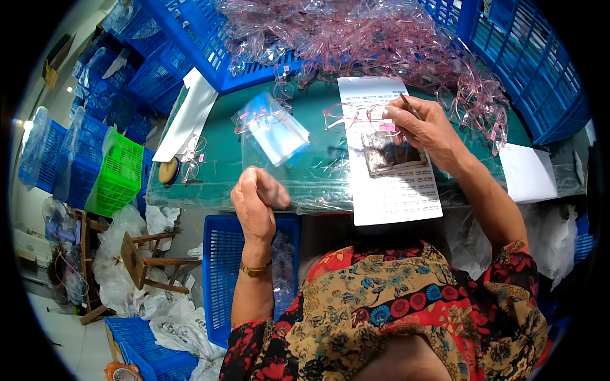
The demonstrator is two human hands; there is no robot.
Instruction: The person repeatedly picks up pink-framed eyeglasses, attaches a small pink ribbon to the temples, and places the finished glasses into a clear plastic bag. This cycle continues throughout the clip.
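My right hand (429,130) grips a pair of pink-rimmed eyeglasses (365,114), with a small pink tag on a lens. A thin dark stick (410,106) also pokes out between its fingers. Below it, a shallow tray with a dark, worn pad (393,154) rests on a printed white sheet (397,200). My left hand (255,200) hovers over the table's near edge, fingers curled and partly blurred; whatever they hold, if anything, I cannot make out. Beyond it, another pair of pink glasses (262,116) lies on a stack of clear plastic sleeves (276,136).
Piled pink eyeglasses in clear wrap (356,38) cover the table's far side, between blue baskets (553,70). At the left lie more glasses (190,162), a round yellowish sponge (168,170) and white paper (186,117). Below the table's edge stands a blue basket (220,273).
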